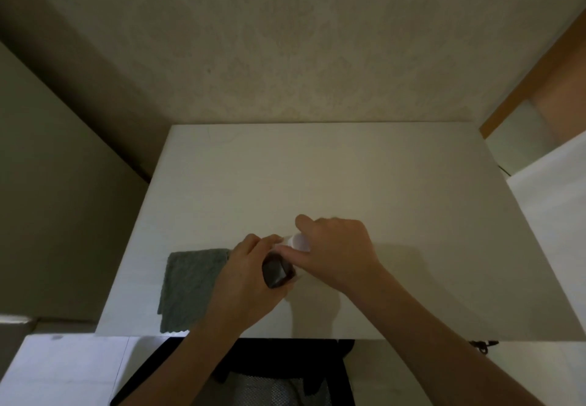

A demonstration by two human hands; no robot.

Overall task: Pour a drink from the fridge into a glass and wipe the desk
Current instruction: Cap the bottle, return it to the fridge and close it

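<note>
While both hands meet near the front middle of the white desk (348, 167), the left hand (250, 278) is wrapped around a dark bottle (277, 271), which leans toward twelve o'clock. At its top sits a white cap (299, 242), and the right hand (336, 250) curls its thumb and fingers about that cap. Whether the cap is on tight or loose cannot be told. At nine o'clock from the bottle a grey-green cloth (187, 288) lies flat on the desk, reaching the front edge, partly under the left wrist. Beyond the desk, at twelve o'clock, rises a pale patterned wall (285, 41). At two o'clock stands a wooden frame (532, 66). Light is dim, with soft shadows beside the hands.
</note>
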